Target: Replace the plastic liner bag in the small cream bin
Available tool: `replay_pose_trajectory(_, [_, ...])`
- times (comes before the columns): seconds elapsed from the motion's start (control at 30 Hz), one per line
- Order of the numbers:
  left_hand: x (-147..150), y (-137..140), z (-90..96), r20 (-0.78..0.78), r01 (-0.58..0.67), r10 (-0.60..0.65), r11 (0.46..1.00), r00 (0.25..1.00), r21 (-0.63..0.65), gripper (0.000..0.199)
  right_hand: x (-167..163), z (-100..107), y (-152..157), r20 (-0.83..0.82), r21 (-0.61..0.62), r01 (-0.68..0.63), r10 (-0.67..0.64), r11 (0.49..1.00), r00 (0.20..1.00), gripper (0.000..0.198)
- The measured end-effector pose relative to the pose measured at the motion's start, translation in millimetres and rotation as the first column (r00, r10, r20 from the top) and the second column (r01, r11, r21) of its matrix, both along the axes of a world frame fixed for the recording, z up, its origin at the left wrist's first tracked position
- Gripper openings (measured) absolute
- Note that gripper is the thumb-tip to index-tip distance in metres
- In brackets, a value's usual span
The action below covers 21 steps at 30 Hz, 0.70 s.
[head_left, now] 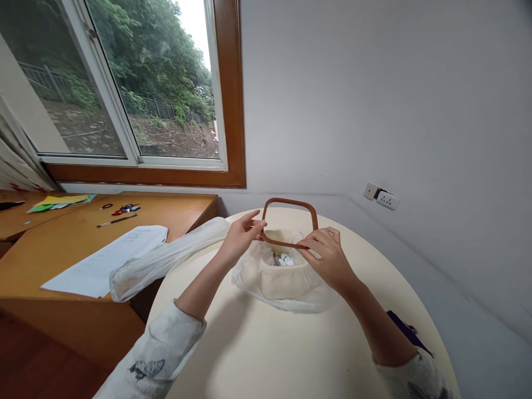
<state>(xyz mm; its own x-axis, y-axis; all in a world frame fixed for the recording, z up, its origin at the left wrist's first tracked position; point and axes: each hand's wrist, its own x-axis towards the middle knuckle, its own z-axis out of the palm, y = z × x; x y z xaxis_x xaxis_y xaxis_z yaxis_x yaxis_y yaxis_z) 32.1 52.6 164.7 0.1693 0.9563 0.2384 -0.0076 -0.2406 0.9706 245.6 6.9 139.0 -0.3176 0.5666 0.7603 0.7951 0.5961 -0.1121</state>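
A brown rounded-rectangular ring (pixel 291 201), shaped like a bin's rim ring, is held tilted up above a small cream trash bin (pixel 286 281). My left hand (pixel 243 235) grips the ring's left side between thumb and fingers. At its lower right corner my right hand (pixel 326 256) pinches it, fingers curled. A thin whitish plastic bag (pixel 286 305) lines the bin and bunches around its outside. Crumpled white scraps (pixel 285 259) lie inside the bin. The ring stands just over the bin's opening; whether it touches the bag cannot be told.
The round cream table (pixel 266 354) stands against the wall. A long strip of whitish plastic (pixel 166 263) reaches to the wooden desk (pixel 183 208), which bears paper sheets (pixel 108 257), a pen (pixel 117 220) and scissors (pixel 124 209). A dark flat object (pixel 405 330) lies at right.
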Motion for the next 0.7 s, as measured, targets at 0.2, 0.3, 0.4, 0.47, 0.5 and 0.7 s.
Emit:
replay_pose_trajectory(0.2, [0.0, 1.6, 2.7, -0.079, 0.065, -0.062, 0.997, 0.995, 0.042, 0.047, -15.8, 8.7, -10.7, 0.058, -0.034, -0.088, 0.090, 0.995, 0.994, 0.014])
replay_pose_trajectory(0.3, [-5.8, 13.2, 0.4, -0.145, 0.046, -0.039, 0.998, 0.989, 0.048, 0.041, -11.3, 12.3, -12.9, 0.073, -0.068, -0.153, 0.157, 0.986, 0.985, 0.008])
replay_pose_trajectory(0.4, [-9.9, 26.2, -2.2, -0.227, 0.059, -0.046, 0.997, 0.973, 0.051, 0.038, -2.5, 10.5, -11.6, 0.076, -0.117, -0.199, 0.208, 0.973, 0.975, 0.012])
replay_pose_trajectory(0.47, [-9.6, 35.0, -3.9, -0.271, 0.069, -0.050, 0.996, 0.961, 0.062, 0.037, 0.5, 6.1, -10.4, 0.060, -0.143, -0.217, 0.228, 0.966, 0.972, 0.011])
replay_pose_trajectory(0.5, [-8.5, 39.4, -4.9, -0.288, 0.071, -0.048, 0.995, 0.956, 0.070, 0.036, 0.4, 3.2, -10.1, 0.050, -0.150, -0.222, 0.232, 0.963, 0.971, 0.011])
replay_pose_trajectory(0.7, [6.0, 60.4, -11.6, -0.361, 0.075, -0.026, 0.990, 0.932, 0.122, 0.031, -11.0, -11.7, -12.3, -0.013, -0.146, -0.202, 0.202, 0.968, 0.979, 0.014])
